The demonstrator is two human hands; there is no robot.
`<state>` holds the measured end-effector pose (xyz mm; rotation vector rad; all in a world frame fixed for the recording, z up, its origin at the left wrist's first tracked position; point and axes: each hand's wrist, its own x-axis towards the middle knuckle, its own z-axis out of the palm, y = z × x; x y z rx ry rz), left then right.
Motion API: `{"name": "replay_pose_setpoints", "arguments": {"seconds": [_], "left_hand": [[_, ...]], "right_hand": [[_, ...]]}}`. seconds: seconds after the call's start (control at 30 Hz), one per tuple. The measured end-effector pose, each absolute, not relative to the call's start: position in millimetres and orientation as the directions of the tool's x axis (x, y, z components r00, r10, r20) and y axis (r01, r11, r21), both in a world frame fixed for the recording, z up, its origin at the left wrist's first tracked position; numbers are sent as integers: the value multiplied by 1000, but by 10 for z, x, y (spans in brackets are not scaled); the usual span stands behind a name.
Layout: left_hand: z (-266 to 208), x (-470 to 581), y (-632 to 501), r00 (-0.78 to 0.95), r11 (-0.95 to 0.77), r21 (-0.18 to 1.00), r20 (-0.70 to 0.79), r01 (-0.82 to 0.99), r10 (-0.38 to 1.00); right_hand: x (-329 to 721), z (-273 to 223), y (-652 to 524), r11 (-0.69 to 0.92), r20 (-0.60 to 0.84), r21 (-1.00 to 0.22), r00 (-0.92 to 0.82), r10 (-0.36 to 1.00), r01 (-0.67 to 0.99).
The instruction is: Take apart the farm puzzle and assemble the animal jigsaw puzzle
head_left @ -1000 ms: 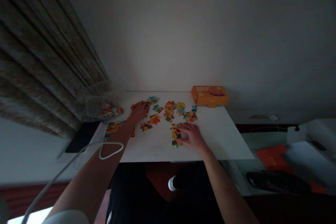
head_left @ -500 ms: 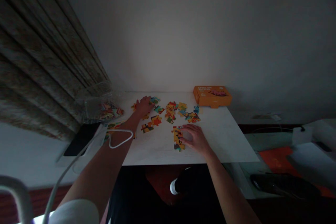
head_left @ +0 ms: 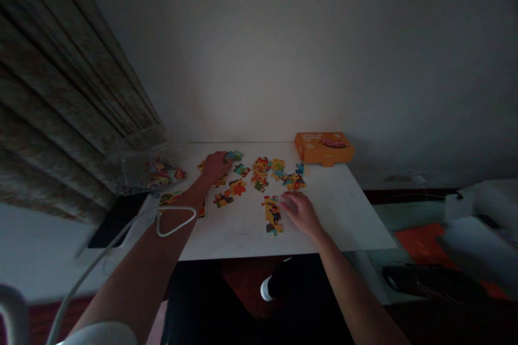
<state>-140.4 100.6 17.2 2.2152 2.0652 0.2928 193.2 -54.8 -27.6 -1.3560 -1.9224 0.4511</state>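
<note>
My left hand (head_left: 215,165) reaches to the far left of the white table. Its fingers are drawn together at a blue-green jigsaw puzzle piece (head_left: 233,156), and the fingertips are partly hidden. My right hand (head_left: 300,211) rests just right of a joined strip of yellow puzzle pieces (head_left: 272,215), thumb and fingers a little apart and nothing held between them. Several loose puzzle pieces (head_left: 237,187) lie between the hands, with a cluster of red and yellow ones (head_left: 261,173) at the middle and more (head_left: 294,180) to its right.
An orange puzzle box (head_left: 325,148) stands at the table's back right corner. On the left are a clear plastic bag (head_left: 141,170) with colourful pieces inside and a dark flat object (head_left: 117,221). A white cable loop (head_left: 176,221) hangs across my left forearm.
My left hand has drawn its spread fingers in beside the blue-green piece. My right hand has moved slightly off the yellow strip. The whole view has shifted a little.
</note>
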Motion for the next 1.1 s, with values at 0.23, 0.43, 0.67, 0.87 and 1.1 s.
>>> {"name": "replay_pose_setpoints", "arguments": {"seconds": [0.23,0.43,0.67,0.87,1.1], "left_hand": [[57,-1339,784,103,-117,179,86,977,991],[48,-1087,616,198,-215,138,124,967,972],[-10,-695,559,366,-384,170,130,907,921],[15,-722,753,328,-341,161,103,926,939],[6,-811,860,106,-120,191,81,974,991]], "right_hand": [[1941,-274,45,93,333,-479,82,939,873],[1674,-390,512,112,127,-438,-61,990,892],[1604,-354,787,298,204,-530,-222,953,794],[1698,-288,588,255,337,-537,-73,939,804],[1693,-454,509,127,254,-459,-7,967,879]]}}
